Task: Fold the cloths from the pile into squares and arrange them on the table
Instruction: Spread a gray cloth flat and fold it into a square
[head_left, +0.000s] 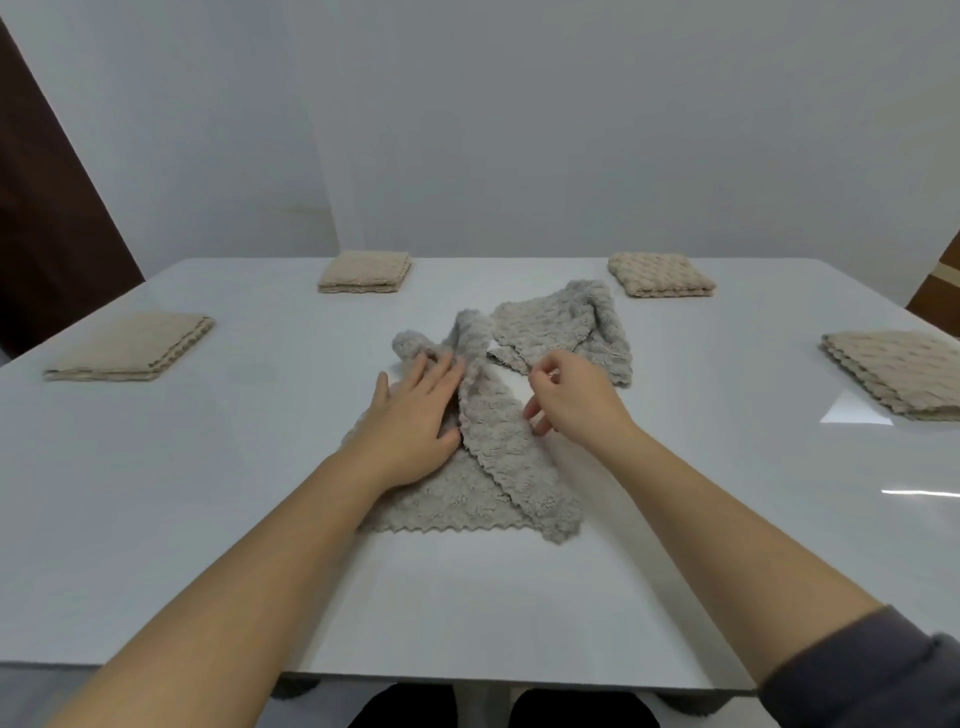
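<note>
Two rumpled grey fleecy cloths lie at the middle of the white table (218, 519). The near cloth (483, 483) is partly spread, with a fold running up its middle. My left hand (415, 410) rests flat on its left part, fingers straight. My right hand (569, 397) hovers at the fold's right edge with fingers curled; whether it pinches the cloth is unclear. The far cloth (566, 325) lies bunched just behind my hands.
Four beige cloths folded into squares sit around the table: far left (132, 345), back left (366, 271), back right (660, 275) and far right (898, 371). A dark door stands at the left wall. The table's front edge is close to me.
</note>
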